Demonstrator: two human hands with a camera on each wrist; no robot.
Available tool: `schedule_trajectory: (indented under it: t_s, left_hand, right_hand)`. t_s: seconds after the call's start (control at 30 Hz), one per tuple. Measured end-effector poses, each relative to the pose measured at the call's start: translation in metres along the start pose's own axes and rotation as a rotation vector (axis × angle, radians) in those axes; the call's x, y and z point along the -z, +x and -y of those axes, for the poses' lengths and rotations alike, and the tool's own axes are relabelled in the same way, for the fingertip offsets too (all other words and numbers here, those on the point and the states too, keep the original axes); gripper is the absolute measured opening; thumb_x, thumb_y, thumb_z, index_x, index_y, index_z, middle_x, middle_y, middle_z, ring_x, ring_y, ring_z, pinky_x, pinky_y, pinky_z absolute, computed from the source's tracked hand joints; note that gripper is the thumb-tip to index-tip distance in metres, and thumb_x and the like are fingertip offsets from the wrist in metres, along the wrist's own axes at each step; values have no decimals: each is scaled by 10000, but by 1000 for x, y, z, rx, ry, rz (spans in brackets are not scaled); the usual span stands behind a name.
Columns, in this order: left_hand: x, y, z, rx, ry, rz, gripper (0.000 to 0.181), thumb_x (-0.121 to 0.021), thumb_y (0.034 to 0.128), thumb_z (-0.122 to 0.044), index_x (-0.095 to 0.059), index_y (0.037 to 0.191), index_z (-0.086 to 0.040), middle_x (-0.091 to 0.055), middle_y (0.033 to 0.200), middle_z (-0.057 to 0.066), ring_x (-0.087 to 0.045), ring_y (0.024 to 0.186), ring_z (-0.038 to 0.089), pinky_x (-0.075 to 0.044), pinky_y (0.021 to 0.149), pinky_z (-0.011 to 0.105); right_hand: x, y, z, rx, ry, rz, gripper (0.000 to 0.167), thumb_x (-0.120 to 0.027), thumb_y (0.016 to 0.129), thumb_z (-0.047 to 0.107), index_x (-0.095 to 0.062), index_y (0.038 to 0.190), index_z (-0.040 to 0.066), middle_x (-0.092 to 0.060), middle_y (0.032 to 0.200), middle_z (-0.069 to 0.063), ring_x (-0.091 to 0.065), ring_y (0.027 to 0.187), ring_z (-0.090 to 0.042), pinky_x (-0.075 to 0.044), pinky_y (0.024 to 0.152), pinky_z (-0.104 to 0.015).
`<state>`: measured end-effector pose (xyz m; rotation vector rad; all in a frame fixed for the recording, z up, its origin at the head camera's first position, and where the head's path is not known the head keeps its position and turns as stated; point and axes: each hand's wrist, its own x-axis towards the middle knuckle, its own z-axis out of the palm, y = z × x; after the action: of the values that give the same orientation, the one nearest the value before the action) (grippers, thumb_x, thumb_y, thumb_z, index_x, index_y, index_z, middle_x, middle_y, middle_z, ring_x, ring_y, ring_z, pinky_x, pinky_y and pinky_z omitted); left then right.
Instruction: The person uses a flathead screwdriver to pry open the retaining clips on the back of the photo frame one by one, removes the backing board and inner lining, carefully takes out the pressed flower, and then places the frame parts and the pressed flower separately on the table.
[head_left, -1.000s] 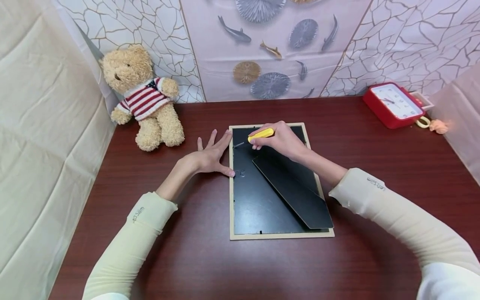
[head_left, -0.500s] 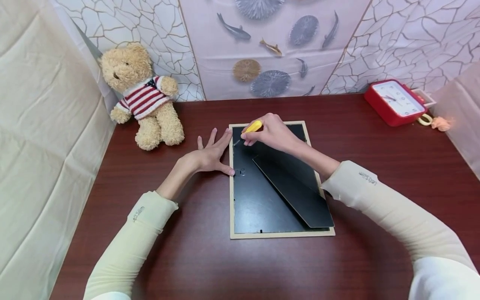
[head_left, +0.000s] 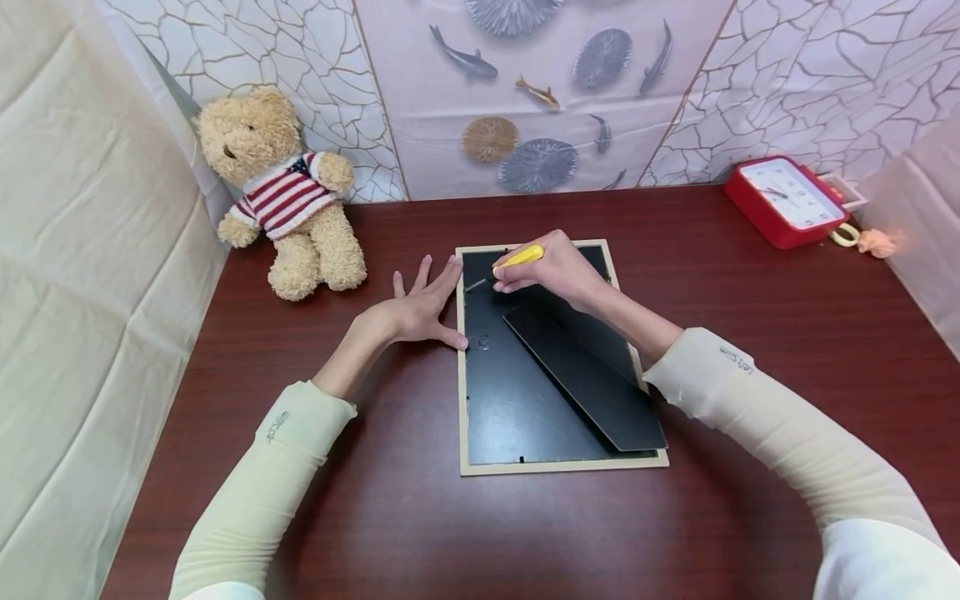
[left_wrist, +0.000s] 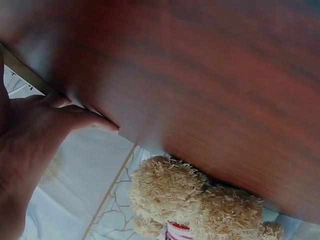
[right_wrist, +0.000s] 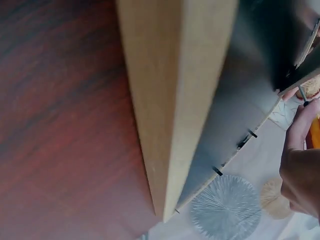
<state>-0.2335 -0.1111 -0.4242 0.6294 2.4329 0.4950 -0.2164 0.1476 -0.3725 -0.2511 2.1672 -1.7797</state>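
Observation:
A picture frame [head_left: 462, 417] lies face down on the table, its pale wooden rim round a black backing board [head_left: 498, 417]. The black stand leg [head_left: 585, 379] slants across the board. My right hand [head_left: 566, 268] grips a screwdriver [head_left: 522, 257] by its yellow handle. Its thin metal shaft points at the rim's upper left inner edge; whether the tip touches a tab there is too small to tell. With fingers spread, my left hand [head_left: 416, 318] rests at the frame's left side, thumb on the rim. The right wrist view shows the frame's thick wooden side [right_wrist: 165, 100] close up.
A teddy bear [head_left: 292, 196] in a striped sweater sits at the back left. At the back right stands a red clock [head_left: 787, 200], with a small orange item [head_left: 876, 243] beside it. Patterned cloth [head_left: 540, 100] hangs behind the table [head_left: 375, 517].
My right hand first shifted left with the screwdriver handle tilting up, then came back right with the handle lower. The left hand and the frame have stayed in place.

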Motion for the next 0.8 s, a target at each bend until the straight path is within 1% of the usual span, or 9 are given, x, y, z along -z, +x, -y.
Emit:
schedule_trajectory:
  t_s: [0.03,0.13,0.2,0.33,0.47,0.57,0.63,0.7,0.8]
  left_hand:
    - [0,0,0,3,1,2,1415,-889,893,-554,186,1751,-222,251,1826,-29,379,1633,316,255,1221,755]
    - [1,-1,0,5,5,4,1412,-886,894,-559,183,1753,-221,245,1828,-24,375,1635,320,252,1220,760]
    - [1,-1,0,5,5,5,1412,-886,896,-558,187,1752,-226,245,1829,-24,375,1636,323,252,1219,763]
    - [1,-1,-1,2,3,1,1412,-888,895,-552,190,1751,-235,244,1829,-25,375,1636,325,251,1217,766]
    - [2,-1,-1,5,-1,-6,1395,-889,904,-529,182,1754,-255,238,1831,-21,370,1638,326,250,1222,761]
    - [2,0,0,8,-2,-6,1383,-884,913,-520,186,1753,-263,240,1830,-28,369,1639,320,253,1227,750]
    - [2,0,0,10,-7,-1,1384,-880,915,-522,193,1750,-261,243,1829,-39,369,1639,311,258,1232,737]
    - [2,0,0,13,-14,8,1387,-879,915,-525,198,1747,-257,246,1828,-48,374,1638,301,264,1236,724]
    - [3,0,0,14,-26,15,1389,-881,915,-521,198,1747,-252,245,1828,-53,381,1636,289,267,1242,709]
  right_hand:
    - [-2,0,1,15,-42,10,249,-800,978,10,-783,1176,-141,-838,1004,-205,-845,848,-235,-665,878,-340]
    - [-9,0,12,92,-237,38,201,-800,989,49,-816,1133,-90,-842,931,-167,-843,866,-298,-669,861,-372]
    - [-16,0,22,146,-368,54,172,-798,990,55,-827,1100,-73,-839,898,-162,-840,856,-320,-672,820,-358]
    - [-33,2,39,229,-595,47,116,-799,981,59,-839,1000,-49,-831,837,-132,-830,781,-257,-635,724,-252]
    - [-44,1,47,249,-704,34,127,-790,986,68,-832,957,-48,-818,808,-114,-807,743,-210,-599,682,-232]
    - [-45,1,47,241,-706,35,134,-787,993,77,-831,967,-47,-819,818,-116,-806,751,-211,-603,686,-245]
    - [-40,0,44,210,-643,37,134,-791,993,74,-829,992,-54,-827,842,-131,-824,782,-245,-636,723,-272]
    - [-33,1,39,155,-516,33,128,-789,990,55,-827,1016,-64,-832,879,-160,-836,816,-284,-663,779,-318]
    - [-22,2,33,41,-245,16,148,-772,980,-8,-802,1075,-117,-822,990,-249,-841,836,-312,-669,864,-428]
